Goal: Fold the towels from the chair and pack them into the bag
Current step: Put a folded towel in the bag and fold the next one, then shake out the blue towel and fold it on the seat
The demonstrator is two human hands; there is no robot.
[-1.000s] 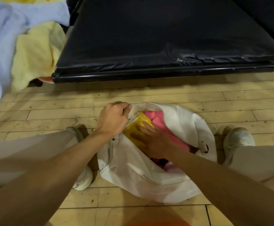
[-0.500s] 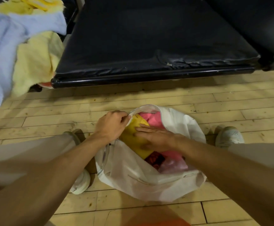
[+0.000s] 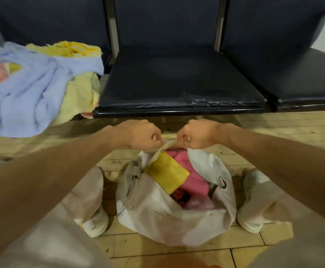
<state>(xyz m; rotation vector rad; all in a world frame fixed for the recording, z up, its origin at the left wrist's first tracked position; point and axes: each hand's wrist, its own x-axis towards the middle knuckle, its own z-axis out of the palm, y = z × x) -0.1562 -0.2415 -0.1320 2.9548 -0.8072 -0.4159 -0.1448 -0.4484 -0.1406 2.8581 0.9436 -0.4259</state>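
inside, white bag (image 3: 169,215), yellow towel (image 3: 167,174), pink towel (image 3: 194,178)

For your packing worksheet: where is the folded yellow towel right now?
In the head view, the yellow towel lies inside the open white bag on the floor, left of the pink towel.

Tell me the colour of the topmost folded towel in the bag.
The towel is yellow; head view shows it.

Bag (image 3: 154,215): on floor (image 3: 274,132) between 2 shoes (image 3: 97,223), before chairs (image 3: 177,84); towels (image 3: 167,175) inside. Towel pile (image 3: 32,89): on chairs, far left.
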